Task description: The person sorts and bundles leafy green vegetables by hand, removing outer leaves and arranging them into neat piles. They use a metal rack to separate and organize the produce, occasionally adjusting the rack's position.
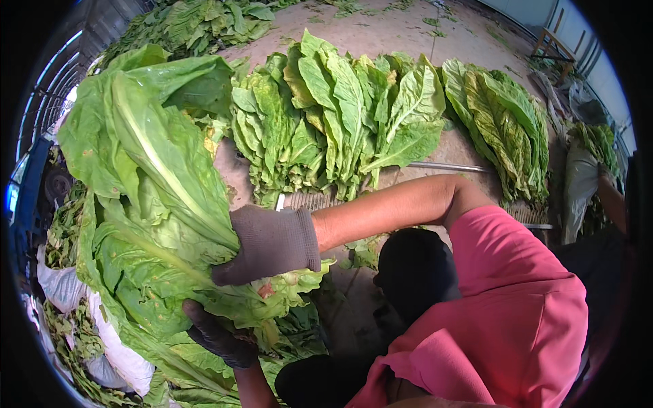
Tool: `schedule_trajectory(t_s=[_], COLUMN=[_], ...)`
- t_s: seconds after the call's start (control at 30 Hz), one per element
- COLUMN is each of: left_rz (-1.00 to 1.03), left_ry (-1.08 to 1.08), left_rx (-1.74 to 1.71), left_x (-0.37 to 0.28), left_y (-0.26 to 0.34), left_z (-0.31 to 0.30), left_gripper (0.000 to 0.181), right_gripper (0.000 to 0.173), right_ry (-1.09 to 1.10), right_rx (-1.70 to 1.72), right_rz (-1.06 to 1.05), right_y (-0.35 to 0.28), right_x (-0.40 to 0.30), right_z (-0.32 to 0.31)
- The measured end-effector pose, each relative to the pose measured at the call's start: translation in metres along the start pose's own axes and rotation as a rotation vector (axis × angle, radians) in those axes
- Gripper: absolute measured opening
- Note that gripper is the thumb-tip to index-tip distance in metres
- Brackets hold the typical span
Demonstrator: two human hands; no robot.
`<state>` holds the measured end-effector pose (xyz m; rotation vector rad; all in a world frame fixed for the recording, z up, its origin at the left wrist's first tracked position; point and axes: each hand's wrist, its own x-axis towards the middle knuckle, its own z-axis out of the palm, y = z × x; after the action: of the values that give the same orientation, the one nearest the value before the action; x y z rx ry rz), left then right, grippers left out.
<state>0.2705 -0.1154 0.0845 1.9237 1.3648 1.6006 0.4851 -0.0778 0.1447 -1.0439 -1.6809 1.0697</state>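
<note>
A thick bunch of large, broad green leaves (153, 153), tobacco by their look, fills the left side of the view with pale midribs showing. My right hand (270, 245), in a grey knit glove, is closed around the bunch near its stalk ends. Below it my left hand (222, 334), in a dark glove, holds the lower part of the bunch, its thumb side against the leaves and its other fingers mostly hidden. More leaves (199, 362) lie under the left hand. Upright in front of me lean several leaf bundles (342, 112), some leaves yellowing.
Another leaf bundle (502, 127) lies right of these. Below them runs a ridged strip (319, 200) beside a metal rod (449, 166). A leaf heap (204, 25) covers the back left; white sacks (120, 341) sit lower left. Another person's arm (612, 201) reaches in at right, by a plastic-wrapped bundle (581, 173).
</note>
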Motion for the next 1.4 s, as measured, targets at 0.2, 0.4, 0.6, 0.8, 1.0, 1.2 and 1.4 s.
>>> schedule_trajectory(t_s=[0.2, 0.4, 0.6, 0.8, 1.0, 1.2, 1.4], left_rz=[-0.012, 0.103, -0.175, -0.509, -0.534, 0.137, 0.521], left_ry=[-0.112, -0.368, -0.773, -1.111, -1.192, -0.83, -0.695], left_rx=[-0.012, -0.099, -0.737, -0.248, -0.135, 0.183, 0.492], left_x=[0.027, 0.065, 0.033, -0.086, -0.096, -0.073, 0.003], left_y=[0.064, 0.064, 0.08, -0.066, -0.049, -0.007, -0.034], left_z=[0.084, 0.189, 0.366, 0.531, 0.543, 0.477, 0.509], left_gripper=[0.054, 0.051, 0.044, 0.052, 0.066, 0.054, 0.062], right_gripper=[0.034, 0.034, 0.03, 0.034, 0.03, 0.035, 0.044], right_ry=[0.038, 0.356, 0.883, 0.955, 1.081, 1.089, 1.144], right_rx=[0.157, 0.181, 0.182, 0.465, 0.682, 0.488, 0.614], right_rz=[0.237, 0.363, 0.187, 0.685, 0.793, 0.793, 0.812], right_y=[0.012, 0.032, 0.154, 0.396, 0.409, 0.418, 0.363], right_x=[-0.055, -0.099, -0.148, -0.209, -0.227, -0.243, -0.246], right_z=[-0.088, -0.166, -0.216, -0.21, -0.218, -0.213, -0.21])
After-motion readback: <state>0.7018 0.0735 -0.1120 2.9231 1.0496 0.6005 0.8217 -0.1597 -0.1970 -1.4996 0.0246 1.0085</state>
